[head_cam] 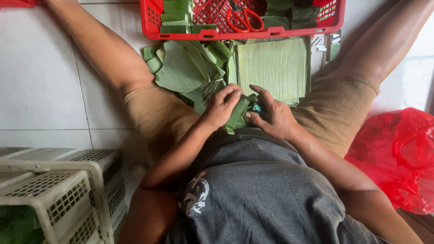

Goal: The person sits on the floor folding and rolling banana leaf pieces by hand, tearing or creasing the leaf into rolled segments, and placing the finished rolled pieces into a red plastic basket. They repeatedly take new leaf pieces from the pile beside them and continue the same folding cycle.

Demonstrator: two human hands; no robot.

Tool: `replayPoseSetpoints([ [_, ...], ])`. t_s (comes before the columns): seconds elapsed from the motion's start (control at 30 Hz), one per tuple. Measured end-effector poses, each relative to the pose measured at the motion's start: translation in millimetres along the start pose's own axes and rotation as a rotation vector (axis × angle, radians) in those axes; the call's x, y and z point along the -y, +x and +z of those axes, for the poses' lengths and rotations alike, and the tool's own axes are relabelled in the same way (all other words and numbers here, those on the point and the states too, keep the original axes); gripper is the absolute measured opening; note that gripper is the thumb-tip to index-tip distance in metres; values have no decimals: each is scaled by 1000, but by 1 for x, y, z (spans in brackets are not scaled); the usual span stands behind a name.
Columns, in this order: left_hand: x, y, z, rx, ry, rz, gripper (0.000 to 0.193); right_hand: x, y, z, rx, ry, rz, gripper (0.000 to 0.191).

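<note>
White floor tiles (29, 83) bear a red crate (245, 33) of scissors (243, 18) and leaf stacks (175, 11); both hands' fingers (235, 91) pinch a folded leaf (239, 113).

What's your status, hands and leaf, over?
Left hand and right hand both pinching the folded leaf strip over the lap. Cut leaf pile lies just ahead; red crate with scissors beyond. Nothing blocking.

One red perforated plastic crate (150, 15), one pair of red-handled scissors (243, 17), one crumpled red plastic bag (410, 160), two white slotted plastic baskets (56, 197), two bare hands (223, 106), folded green leaf strips too many to count
</note>
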State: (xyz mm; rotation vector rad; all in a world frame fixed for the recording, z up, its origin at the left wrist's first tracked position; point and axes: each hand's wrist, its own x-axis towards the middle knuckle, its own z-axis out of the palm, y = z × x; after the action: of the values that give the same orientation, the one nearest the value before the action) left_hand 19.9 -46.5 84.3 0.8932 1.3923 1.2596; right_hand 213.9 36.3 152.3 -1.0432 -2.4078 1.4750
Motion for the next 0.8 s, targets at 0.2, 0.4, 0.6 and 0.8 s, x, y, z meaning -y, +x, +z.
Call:
replayPoseSetpoints([
  [0.2, -31, -5, 0, 18, 261, 102, 12, 32, 9, -18, 17, -329, -108, 61],
  [0.4, -49, -8, -1, 18, 299, 200, 9, 18, 9, -8, -87, -373, -234, 50],
  [0.6, -42, -12, -1, 37, 315, 195, 9, -8, 9, 8, -105, -460, -315, 41],
  [0.8, -4, -11, -3, 21, 375, 148, 11, -14, 22, 12, -46, -492, -282, 39],
])
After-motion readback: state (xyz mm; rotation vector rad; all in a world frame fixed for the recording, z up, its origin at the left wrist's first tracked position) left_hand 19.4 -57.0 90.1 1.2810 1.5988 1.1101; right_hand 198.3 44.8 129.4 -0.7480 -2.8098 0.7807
